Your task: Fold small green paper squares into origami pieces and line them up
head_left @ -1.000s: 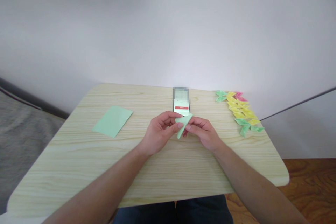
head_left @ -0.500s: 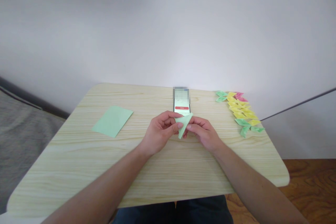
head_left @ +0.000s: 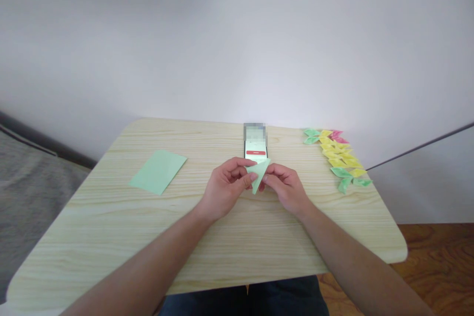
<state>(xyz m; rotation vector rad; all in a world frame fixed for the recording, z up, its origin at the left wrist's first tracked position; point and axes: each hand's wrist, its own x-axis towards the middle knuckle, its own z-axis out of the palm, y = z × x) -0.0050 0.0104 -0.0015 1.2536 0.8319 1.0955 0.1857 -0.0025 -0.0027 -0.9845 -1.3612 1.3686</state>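
Observation:
A small folded piece of green paper [head_left: 258, 172] is held up between both hands, just in front of a phone. My left hand [head_left: 226, 186] pinches its left side, thumb on the near face and fingers behind. On the other side, my right hand [head_left: 287, 185] grips the right edge between thumb and fingers. The paper looks roughly triangular, with one point up to the right and one downward. My fingers cover parts of it, so its back folds are hidden.
The phone [head_left: 255, 147] with a lit screen lies at the table's back edge, near the wall. Flat green paper [head_left: 159, 172] lies to the left on the wooden table [head_left: 111, 227]. Several folded yellow paper pieces [head_left: 336, 150], with green and pink ones, sit at the right edge.
The folded green paper has turned slightly between my fingers, its lower point shifting a little right. Both hands keep nearly the same place and grip.

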